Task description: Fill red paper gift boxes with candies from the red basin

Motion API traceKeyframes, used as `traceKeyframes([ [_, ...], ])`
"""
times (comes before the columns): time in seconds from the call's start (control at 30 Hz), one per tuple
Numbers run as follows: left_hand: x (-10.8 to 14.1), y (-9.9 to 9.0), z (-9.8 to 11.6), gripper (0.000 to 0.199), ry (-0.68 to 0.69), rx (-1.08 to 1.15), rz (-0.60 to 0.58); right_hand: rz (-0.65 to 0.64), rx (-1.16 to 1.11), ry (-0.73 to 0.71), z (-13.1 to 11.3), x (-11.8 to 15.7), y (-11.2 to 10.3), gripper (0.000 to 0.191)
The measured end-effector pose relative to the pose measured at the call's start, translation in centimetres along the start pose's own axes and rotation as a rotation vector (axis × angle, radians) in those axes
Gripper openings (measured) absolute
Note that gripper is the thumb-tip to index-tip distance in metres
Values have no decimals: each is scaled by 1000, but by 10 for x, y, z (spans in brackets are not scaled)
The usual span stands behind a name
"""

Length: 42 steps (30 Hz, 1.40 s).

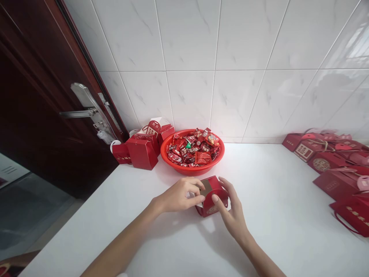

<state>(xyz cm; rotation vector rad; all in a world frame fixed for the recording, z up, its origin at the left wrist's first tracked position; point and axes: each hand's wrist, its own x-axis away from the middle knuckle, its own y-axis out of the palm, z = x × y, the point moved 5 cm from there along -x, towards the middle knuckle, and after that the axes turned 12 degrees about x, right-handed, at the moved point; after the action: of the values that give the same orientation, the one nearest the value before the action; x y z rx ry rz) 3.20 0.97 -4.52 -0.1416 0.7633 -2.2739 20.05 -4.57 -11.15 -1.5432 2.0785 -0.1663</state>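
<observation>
A small red gift box [211,207] stands on the white table in front of me, with gold print on its near side and a brown inner flap [206,187] showing at its top left. My left hand [183,194] is at the left end of the box, fingers bent and closed at the flap's edge. Around the right side curls my right hand [233,209], its thumb on the near face and its fingers at the far right edge. What lies inside the box is hidden. Just behind it sits a red basin [192,170] heaped with wrapped candies [193,148].
Several red boxes [142,154], some with open tops, stand at the table's back left. Along the right side are rows of closed red gift boxes [331,163] with handles. A tiled wall [190,92] borders the white table [276,184] behind; a dark door [52,69] is at left.
</observation>
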Motion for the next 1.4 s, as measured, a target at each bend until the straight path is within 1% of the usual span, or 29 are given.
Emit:
traceKeyframes([
  [0.1, -1, -1, 0, 14, -35, -7, -7, 14, -7, -108, -9, 0, -3, 29],
  [0.13, -1, -1, 0, 12, -44, -14, -18, 13, -21, -115, -9, 0, -4, 25],
  [0.17, -2, -2, 0, 17, -54, -23, -32, 10, -44, -105, -8, 0, -6, 22],
  [0.23, -2, -2, -2, 30, -75, -46, -63, -12, -108, -73, -4, 1, -7, 25],
  [0.3, -2, -2, -4, 39, -98, -58, -77, -60, -167, -60, -1, 0, -7, 37],
  [0.37, -2, -2, -7, 44, -133, -55, -77, -108, -186, -80, -1, -2, -6, 45],
  [0.4, -2, -1, -8, 48, -152, -52, -77, -122, -179, -96, -2, -3, -6, 45],
  [0.47, -2, 1, -9, 55, -177, -49, -71, -134, -131, -132, -3, -4, -5, 39],
  [0.5, -2, 2, -9, 58, -182, -48, -66, -138, -90, -158, -5, -4, -5, 32],
  [0.57, -2, 4, -7, 67, -186, -48, -61, -142, 17, -242, -8, -3, -3, 15],
  [0.6, -1, 4, -6, 72, -191, -49, -65, -146, 77, -297, -10, -1, -2, 11],
  [0.67, 0, 6, -5, 79, -212, -55, -85, -148, 188, -404, -14, 3, 2, 24],
  [0.73, 0, 7, -5, 81, -238, -61, -100, -122, 279, -476, -17, 7, 5, 32],
  [0.83, 1, 7, -6, 83, -259, -59, -89, -20, 369, -522, -18, 11, 5, 37],
  [0.9, 0, 7, -7, 85, -261, -62, -83, 56, 378, -490, -16, 12, 3, 40],
  [0.93, 0, 7, -7, 86, -264, -67, -81, 88, 367, -441, -14, 12, 1, 42],
  [1.0, 0, 7, -7, 87, -272, -75, -78, 127, 323, -268, -4, 10, -5, 48],
  [1.03, 0, 7, -6, 88, -276, -78, -74, 123, 293, -155, 3, 9, -7, 52],
  [1.1, 0, 6, -5, 90, -280, -83, -64, 60, 212, 59, 17, 7, -8, 61],
  [1.17, 1, 6, -4, 89, -278, -87, -58, -40, 114, 196, 26, 7, -5, 65],
  [1.2, 1, 6, -4, 88, -275, -89, -58, -81, 68, 232, 28, 7, -3, 66],
  [1.27, 2, 6, -5, 87, -271, -91, -64, -113, 1, 252, 30, 8, -1, 64],
  [1.4, 4, 3, -8, 81, -252, -83, -79, -82, -7, 210, 28, 9, -3, 59],
])
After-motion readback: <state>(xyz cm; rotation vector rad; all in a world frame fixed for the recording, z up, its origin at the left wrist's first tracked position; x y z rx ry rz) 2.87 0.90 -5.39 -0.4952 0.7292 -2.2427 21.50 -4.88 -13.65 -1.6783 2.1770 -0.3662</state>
